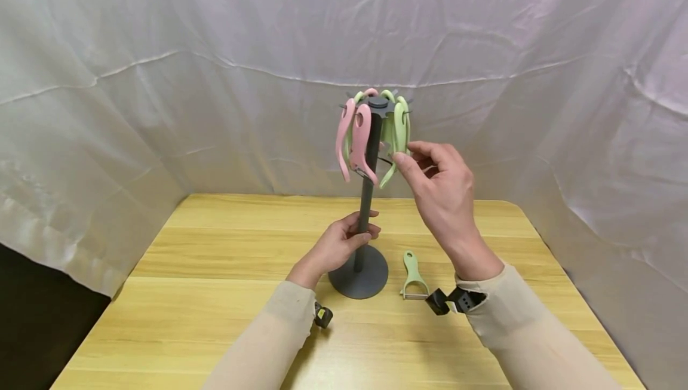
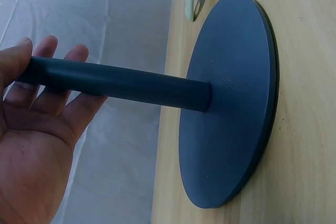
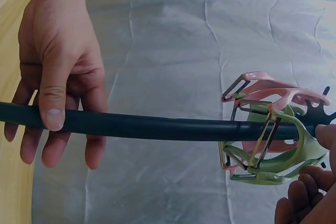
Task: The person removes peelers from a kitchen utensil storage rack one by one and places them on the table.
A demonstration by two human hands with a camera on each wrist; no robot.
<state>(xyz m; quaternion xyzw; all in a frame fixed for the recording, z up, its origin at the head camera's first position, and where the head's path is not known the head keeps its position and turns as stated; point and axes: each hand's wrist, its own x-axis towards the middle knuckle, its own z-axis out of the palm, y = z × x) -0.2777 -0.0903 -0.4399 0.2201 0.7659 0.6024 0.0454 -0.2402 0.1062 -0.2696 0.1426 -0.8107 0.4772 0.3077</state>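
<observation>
A dark grey stand (image 1: 371, 151) with a round base (image 2: 231, 103) stands upright on the table. My left hand (image 1: 334, 245) grips its pole low down, thumb in front and fingers behind, as the right wrist view also shows. Pink peelers (image 1: 360, 136) and green ones hang by their handle holes from the hooks at the top. With thumb and index finger, my right hand (image 1: 445, 193) pinches a green peeler (image 1: 399, 130) on the right side of the hooks. Overlapping peelers partly hide one another there.
Another green peeler (image 1: 411, 269) lies on the wooden table (image 1: 215, 258), right of the base. Its edge shows at the top of the left wrist view. Pale cloth (image 1: 269, 133) hangs behind and beside the table.
</observation>
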